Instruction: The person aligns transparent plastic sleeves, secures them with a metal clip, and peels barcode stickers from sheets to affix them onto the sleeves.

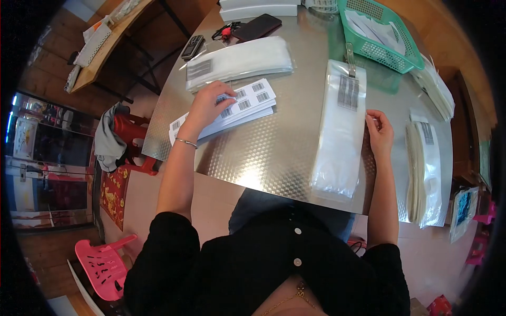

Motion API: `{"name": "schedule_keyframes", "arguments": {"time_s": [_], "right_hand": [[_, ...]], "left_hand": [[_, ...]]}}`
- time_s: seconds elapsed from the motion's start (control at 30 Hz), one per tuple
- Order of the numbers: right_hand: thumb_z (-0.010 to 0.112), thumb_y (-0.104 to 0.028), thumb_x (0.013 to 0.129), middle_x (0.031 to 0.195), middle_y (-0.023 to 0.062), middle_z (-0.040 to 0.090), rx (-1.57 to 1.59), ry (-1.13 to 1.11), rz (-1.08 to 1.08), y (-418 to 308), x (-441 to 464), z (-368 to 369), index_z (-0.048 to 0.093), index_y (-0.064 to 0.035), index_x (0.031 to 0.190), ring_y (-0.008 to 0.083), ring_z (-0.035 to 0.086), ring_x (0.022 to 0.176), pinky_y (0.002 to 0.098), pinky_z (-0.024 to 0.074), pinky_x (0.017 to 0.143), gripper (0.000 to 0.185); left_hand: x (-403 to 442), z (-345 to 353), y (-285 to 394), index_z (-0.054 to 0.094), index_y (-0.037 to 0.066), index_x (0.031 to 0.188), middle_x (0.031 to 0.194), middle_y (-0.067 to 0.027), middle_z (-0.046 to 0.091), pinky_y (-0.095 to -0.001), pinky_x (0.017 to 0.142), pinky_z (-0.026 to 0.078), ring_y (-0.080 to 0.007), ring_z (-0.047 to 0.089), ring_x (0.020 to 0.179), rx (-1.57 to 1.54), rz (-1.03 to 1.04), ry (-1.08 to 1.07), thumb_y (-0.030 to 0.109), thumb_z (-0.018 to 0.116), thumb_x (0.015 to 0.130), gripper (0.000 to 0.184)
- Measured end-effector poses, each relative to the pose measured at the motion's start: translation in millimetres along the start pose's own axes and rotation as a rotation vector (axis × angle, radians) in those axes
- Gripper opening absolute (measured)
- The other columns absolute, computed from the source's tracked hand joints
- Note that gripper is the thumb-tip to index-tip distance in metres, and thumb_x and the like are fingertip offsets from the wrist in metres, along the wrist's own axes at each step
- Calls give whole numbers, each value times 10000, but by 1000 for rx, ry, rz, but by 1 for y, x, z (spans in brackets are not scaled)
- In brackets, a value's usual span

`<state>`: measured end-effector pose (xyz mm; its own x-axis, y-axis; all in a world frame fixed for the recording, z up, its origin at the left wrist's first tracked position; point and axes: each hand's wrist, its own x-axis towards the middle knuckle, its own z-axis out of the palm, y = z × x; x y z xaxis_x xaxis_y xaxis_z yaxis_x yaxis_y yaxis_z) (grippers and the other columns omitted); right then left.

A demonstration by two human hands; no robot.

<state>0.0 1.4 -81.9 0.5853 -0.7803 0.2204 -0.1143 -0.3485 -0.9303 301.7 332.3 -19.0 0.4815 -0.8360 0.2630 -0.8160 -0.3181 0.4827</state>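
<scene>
My left hand (209, 105) rests over a stack of white barcode label sheets (253, 108), with thumb and fingers bent together at one of the printed labels. Whether that label is lifted off the sheet is too small to tell. Beside the right edge of a long stack of clear plastic bags (340, 137) is my right hand (380, 131). Its fingers are curled to the thumb close to the bag edge; what lies between the fingertips is hidden. A metal clip (350, 58) grips the top of this stack, and a barcode label (348, 92) shows below it.
Another bag stack (247, 60) lies behind the sheets, near a phone (193, 47) and a dark wallet (258, 27). A green basket (377, 50) holds papers at the back right. More bags (424, 174) lie along the right side of the metal table (237, 163).
</scene>
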Motion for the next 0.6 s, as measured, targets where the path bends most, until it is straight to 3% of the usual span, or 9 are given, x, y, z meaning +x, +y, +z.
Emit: {"name": "schedule_keyframes", "arguments": {"time_s": [0.07, 0.17, 0.23, 0.27, 0.33, 0.43, 0.6], "right_hand": [[641, -79, 888, 740, -16, 606, 20, -4, -30, 4, 2, 0, 650, -9, 1019, 27, 516, 635, 180, 411, 569, 148], [646, -82, 884, 736, -20, 609, 12, 31, -36, -1, 2, 3, 655, -18, 1016, 33, 519, 625, 189, 422, 576, 147], [648, -88, 880, 733, -22, 610, -9, 35, -41, 3, 4, 3, 661, -23, 1007, 36, 518, 619, 195, 426, 578, 143], [650, -92, 879, 732, -23, 611, -23, 31, -41, 4, 3, 3, 664, -25, 1002, 38, 517, 616, 198, 427, 579, 141], [651, -98, 875, 740, -17, 619, -71, 17, -18, 2, 2, 1, 670, -28, 993, 41, 519, 615, 203, 435, 587, 138], [653, -105, 873, 752, -8, 631, -79, 7, -29, 5, 6, 1, 675, -31, 985, 41, 524, 617, 203, 439, 594, 137], [656, -110, 871, 766, 4, 652, -69, 0, -26, 6, 6, -1, 677, -39, 985, 44, 552, 632, 206, 446, 597, 136]], "left_hand": [[0, -1, 5, 661, 71, 1072, 1038, -115, 654, -335, 845, 484, -275, 619, 962, 2, -70, -22, 83, 735, 763, 318], [-2, -9, 28, 642, 60, 1119, 1083, -107, 654, -327, 884, 468, -246, 612, 1008, 168, 153, 199, 122, 762, 749, 394], [-3, -44, 90, 612, 23, 1170, 1159, -111, 638, -331, 925, 448, -218, 595, 1059, -90, 168, 357, 138, 791, 719, 499], [0, -62, 111, 610, 17, 1165, 1070, -85, 650, -327, 845, 469, -195, 605, 957, -124, 376, 506, 175, 854, 645, 595], [-2, -92, 152, 606, 19, 1170, 1117, -93, 640, -333, 840, 470, -208, 607, 973, -316, 688, 717, 193, 870, 627, 628], [-4, -108, 181, 600, 19, 1175, 1125, -99, 635, -335, 850, 465, -213, 602, 983, -359, 868, 789, 191, 863, 636, 624], [-12, -113, 185, 590, 18, 1183, 1138, -108, 626, -338, 867, 456, -221, 594, 1001, -350, 938, 821, 188, 850, 651, 616]]}}
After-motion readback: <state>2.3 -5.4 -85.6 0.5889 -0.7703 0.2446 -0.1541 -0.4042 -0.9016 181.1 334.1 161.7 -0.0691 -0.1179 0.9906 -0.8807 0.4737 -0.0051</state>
